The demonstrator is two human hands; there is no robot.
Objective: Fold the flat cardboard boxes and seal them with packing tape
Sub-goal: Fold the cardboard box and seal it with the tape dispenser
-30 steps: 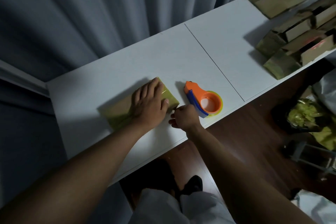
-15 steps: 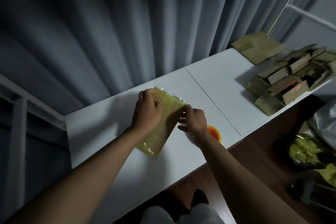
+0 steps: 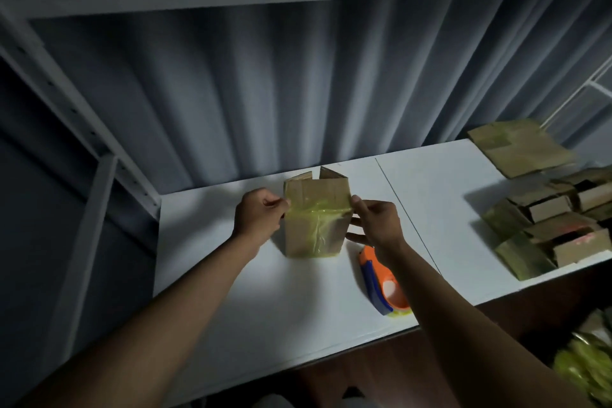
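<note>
Box (image 3: 314,222), flat before, now stands opened (top flaps up), left hand (image 3: 259,216) and right hand (image 3: 376,221) pinching its sides.

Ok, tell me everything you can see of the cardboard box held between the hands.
The cardboard box is small, brown and opened out, standing upright with its top flaps raised and unsealed. Yellowish translucent tape crosses its front and runs down to the bottom edge. The left hand and right hand pinch its side edges. It sits over the white table, beside the orange tape dispenser; whether it touches the table is unclear.

White table (image 3: 271,301): orange tape dispenser (image 3: 381,285), folded boxes (image 3: 546,228), flat cardboard (image 3: 520,151).
</note>
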